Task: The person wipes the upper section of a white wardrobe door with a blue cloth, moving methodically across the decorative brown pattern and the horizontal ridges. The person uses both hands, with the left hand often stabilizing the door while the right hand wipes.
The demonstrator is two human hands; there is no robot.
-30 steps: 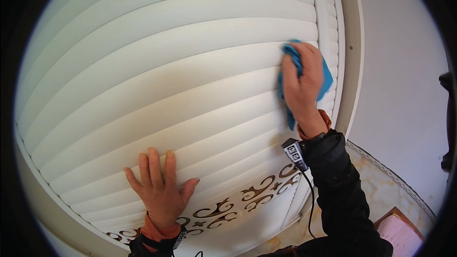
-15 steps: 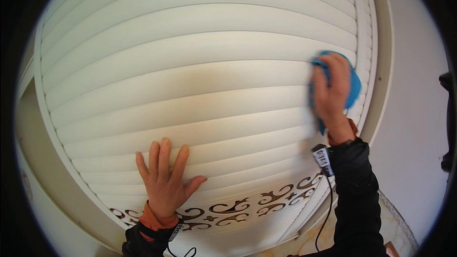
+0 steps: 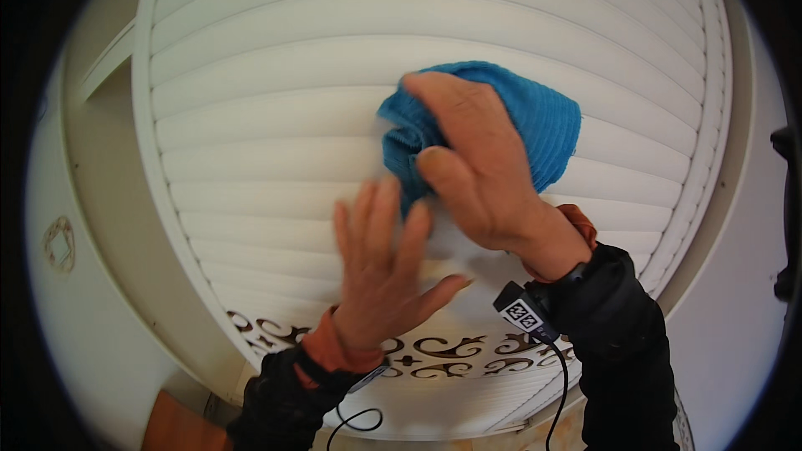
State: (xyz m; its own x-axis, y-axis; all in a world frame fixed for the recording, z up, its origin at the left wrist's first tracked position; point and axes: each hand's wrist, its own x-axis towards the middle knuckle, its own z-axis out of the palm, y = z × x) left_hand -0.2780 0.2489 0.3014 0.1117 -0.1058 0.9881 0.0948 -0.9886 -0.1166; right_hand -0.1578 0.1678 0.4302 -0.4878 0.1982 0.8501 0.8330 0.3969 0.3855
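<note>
My right hand point(image 3: 483, 163) is closed on a blue ribbed cloth point(image 3: 541, 121), its thumb toward the left and the cloth spreading out past the fingers. Behind the cloth is a white slatted door panel point(image 3: 276, 117); whether the cloth touches the slats I cannot tell. Lower and to the left, my left hand point(image 3: 378, 271) is spread out before the panel, slightly blurred, with nothing in it. Its fingertips come close to the cloth's lower left corner.
A band of scroll-shaped cut-outs point(image 3: 447, 357) crosses the panel's lower part. Pale frames border both sides, with a wall point(image 3: 710, 334) at the right. Dark cables point(image 3: 561, 392) hang from both wrists. A brown wooden piece point(image 3: 184, 424) shows at lower left.
My right hand has brought the cloth from the panel's right edge to its middle, and both look larger. My view has shifted left. The left hand and the cloth are now closer together.
</note>
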